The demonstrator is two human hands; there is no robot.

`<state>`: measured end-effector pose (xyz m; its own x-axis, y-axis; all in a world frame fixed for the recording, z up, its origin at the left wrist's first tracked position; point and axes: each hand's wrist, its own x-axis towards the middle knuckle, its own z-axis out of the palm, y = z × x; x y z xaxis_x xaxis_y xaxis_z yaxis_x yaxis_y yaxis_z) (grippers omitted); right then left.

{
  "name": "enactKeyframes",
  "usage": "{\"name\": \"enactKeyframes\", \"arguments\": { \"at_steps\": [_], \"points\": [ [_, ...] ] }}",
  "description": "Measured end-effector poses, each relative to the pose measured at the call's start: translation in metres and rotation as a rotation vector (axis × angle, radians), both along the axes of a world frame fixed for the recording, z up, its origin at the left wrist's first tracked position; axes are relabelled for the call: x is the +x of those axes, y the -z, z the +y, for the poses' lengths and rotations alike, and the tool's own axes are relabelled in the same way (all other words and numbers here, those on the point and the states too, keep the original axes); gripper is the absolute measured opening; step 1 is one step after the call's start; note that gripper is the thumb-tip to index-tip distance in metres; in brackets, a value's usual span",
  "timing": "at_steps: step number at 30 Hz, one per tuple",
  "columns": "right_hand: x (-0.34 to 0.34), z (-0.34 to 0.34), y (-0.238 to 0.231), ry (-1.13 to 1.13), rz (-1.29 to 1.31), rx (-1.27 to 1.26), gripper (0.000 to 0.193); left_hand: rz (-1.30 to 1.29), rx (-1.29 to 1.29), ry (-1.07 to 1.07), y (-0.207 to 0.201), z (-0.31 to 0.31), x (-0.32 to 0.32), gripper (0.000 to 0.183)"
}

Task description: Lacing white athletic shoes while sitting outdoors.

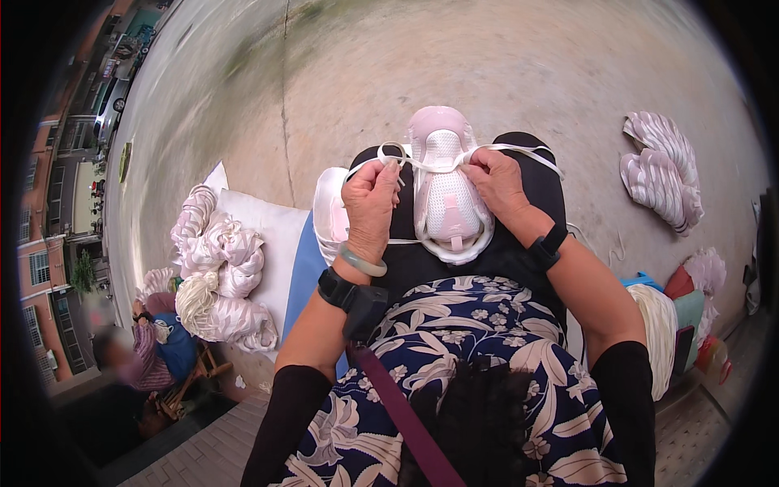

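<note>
A pink and white shoe upper (pixel 454 207) rests on my lap between my knees, its toe pointing away from me. A flat white shoelace (pixel 442 168) runs across its front part and out to both sides. My left hand (pixel 372 201) pinches the lace on the left, where a loop stands up above the fingertips. On the right, my right hand (pixel 497 183) grips the lace close against the upper, and a loose end trails over my right knee. Another white and pink shoe piece (pixel 330 215) lies beside my left thigh, partly hidden by my left forearm.
Bundles of pink-white shoe uppers (pixel 223 252) lie on a pale sheet to the left. Two more stacks (pixel 664 174) rest on the concrete at right. A hank of white laces (pixel 652 325) hangs near my right elbow. Another person (pixel 150 349) sits at far left.
</note>
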<state>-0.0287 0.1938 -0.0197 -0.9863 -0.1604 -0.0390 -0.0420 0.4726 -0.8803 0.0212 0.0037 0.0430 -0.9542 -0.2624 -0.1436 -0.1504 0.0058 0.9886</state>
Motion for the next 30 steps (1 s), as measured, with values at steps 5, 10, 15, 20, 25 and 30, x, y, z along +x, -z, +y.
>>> {"name": "enactKeyframes", "arguments": {
  "at_steps": [5, 10, 15, 20, 25, 30],
  "points": [
    [0.006, 0.01, -0.01, -0.005, -0.019, 0.001, 0.013, -0.119, 0.233, -0.049, 0.015, -0.007, 0.003, 0.012],
    [0.017, 0.008, -0.02, -0.058, 0.19, -0.028, 0.009, -0.135, 0.281, -0.003, 0.025, 0.003, -0.006, 0.013],
    [0.013, 0.005, -0.034, -0.357, 0.608, 0.213, 0.014, -0.175, 0.12, 0.071, 0.031, 0.006, -0.011, 0.011],
    [0.012, 0.001, -0.033, -0.424, 0.641, 0.258, 0.02, -0.126, -0.119, 0.023, 0.041, 0.006, -0.016, 0.011],
    [0.01, 0.0, -0.032, -0.438, 0.646, 0.258, 0.02, -0.11, -0.046, -0.001, 0.042, 0.014, -0.02, 0.011],
    [0.006, 0.0, -0.036, -0.502, 0.64, 0.307, 0.021, -0.121, 0.048, -0.012, 0.041, 0.017, -0.021, 0.011]
  ]
}}
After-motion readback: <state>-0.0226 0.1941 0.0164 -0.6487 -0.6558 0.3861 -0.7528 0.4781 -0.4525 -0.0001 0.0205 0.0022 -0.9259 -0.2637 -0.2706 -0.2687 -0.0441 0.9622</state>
